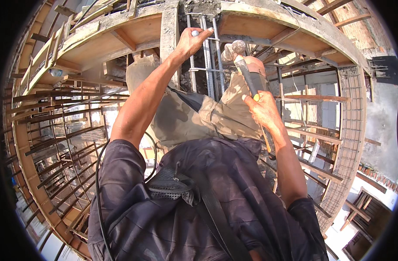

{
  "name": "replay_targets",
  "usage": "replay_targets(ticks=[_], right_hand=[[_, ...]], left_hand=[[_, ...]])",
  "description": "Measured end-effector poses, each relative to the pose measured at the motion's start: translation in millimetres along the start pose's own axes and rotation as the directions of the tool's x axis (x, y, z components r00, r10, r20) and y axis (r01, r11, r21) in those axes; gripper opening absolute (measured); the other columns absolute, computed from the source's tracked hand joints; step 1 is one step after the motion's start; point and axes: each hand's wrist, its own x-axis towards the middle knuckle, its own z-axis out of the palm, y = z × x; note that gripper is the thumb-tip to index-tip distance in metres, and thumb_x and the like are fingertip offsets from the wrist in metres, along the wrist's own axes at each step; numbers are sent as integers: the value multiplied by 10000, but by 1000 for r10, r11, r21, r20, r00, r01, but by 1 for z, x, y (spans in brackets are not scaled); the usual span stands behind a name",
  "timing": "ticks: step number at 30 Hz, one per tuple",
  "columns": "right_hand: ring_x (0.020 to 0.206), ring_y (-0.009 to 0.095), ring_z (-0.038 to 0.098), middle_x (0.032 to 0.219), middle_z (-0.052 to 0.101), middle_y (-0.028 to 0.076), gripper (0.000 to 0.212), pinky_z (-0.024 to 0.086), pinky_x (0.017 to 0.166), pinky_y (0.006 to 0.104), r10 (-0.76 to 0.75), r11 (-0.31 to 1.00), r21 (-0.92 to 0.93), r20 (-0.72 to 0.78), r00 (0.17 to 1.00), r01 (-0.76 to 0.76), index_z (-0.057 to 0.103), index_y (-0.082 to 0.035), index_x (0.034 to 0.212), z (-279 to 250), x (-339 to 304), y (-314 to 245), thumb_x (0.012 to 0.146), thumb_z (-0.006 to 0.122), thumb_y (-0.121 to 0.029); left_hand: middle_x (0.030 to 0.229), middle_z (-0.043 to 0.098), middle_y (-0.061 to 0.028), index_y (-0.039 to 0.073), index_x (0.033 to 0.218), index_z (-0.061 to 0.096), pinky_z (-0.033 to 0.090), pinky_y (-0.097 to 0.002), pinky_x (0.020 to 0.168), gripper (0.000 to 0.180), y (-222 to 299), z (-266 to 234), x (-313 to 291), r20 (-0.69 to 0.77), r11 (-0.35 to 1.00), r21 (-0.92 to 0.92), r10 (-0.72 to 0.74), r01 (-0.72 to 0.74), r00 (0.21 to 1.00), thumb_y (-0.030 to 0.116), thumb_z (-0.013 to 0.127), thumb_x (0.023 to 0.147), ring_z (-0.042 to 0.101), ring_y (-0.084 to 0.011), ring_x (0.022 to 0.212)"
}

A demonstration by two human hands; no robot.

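Dark shirt (225,187) nearest; left grip (191,43) wraps a metal rod (195,33) (steady it), right grip (265,108) a hammer (249,78). I'd strike squarely.

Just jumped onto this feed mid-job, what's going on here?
A person's left hand grips a metal rod, its round end poking out of the fist, over a column of steel bars between the legs. The right hand holds a hammer by its black and yellow handle, the head raised clear of the rod. The rod's lower end is hidden. Wooden formwork flanks the bars.
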Motion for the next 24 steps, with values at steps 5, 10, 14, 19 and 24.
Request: replay_targets(ticks=[5, 10, 14, 19, 24], right_hand=[[447, 74, 400, 534, 439, -29, 313, 317, 418, 305, 145, 962, 236, -31, 989, -134, 491, -68, 649, 1, -19, 32, 906, 639, -168], [418, 66, 384, 531, 432, -39, 316, 308, 386, 293, 247, 914, 341, -35, 968, -221, 475, -81, 663, 9, -33, 62, 918, 638, -171], [528, 73, 382, 539, 415, -33, 343, 334, 485, 314, 170, 970, 198, -132, 976, -143, 500, -21, 646, 28, -31, 89, 897, 646, -203], [524, 85, 394, 532, 432, -12, 346, 345, 482, 324, 171, 984, 82, -151, 974, -160, 503, -15, 642, 27, -26, 82, 880, 658, -213], [519, 86, 404, 526, 448, 0, 351, 352, 481, 329, 213, 972, 119, -98, 972, -201, 504, -9, 640, 27, -23, 87, 871, 661, -221]], left_hand=[[745, 604, -169, -35, 719, 654, 469, -437, 721, 404, -39, 22, -85, 310, 940, 216, 191, -265, 931, 325, 711, 893, 602, -330, 751], [625, 545, -127, -17, 651, 632, 441, -426, 695, 375, -35, 24, -88, 416, 885, 209, 304, -415, 857, 252, 718, 897, 539, -286, 679], [632, 585, -154, -14, 683, 679, 478, -442, 740, 340, -25, 19, -76, 623, 798, 269, 283, -539, 730, 243, 691, 905, 598, -347, 732], [567, 545, -63, -39, 745, 687, 439, -391, 597, 497, 7, 8, -13, 2, 992, 120, 29, -29, 1000, 418, 637, 934, 489, -173, 569], [517, 411, 22, -8, 613, 560, 326, -342, 497, 531, 10, 2, 34, -279, 990, -18, 129, -139, 951, 419, 634, 920, 366, -90, 528]])
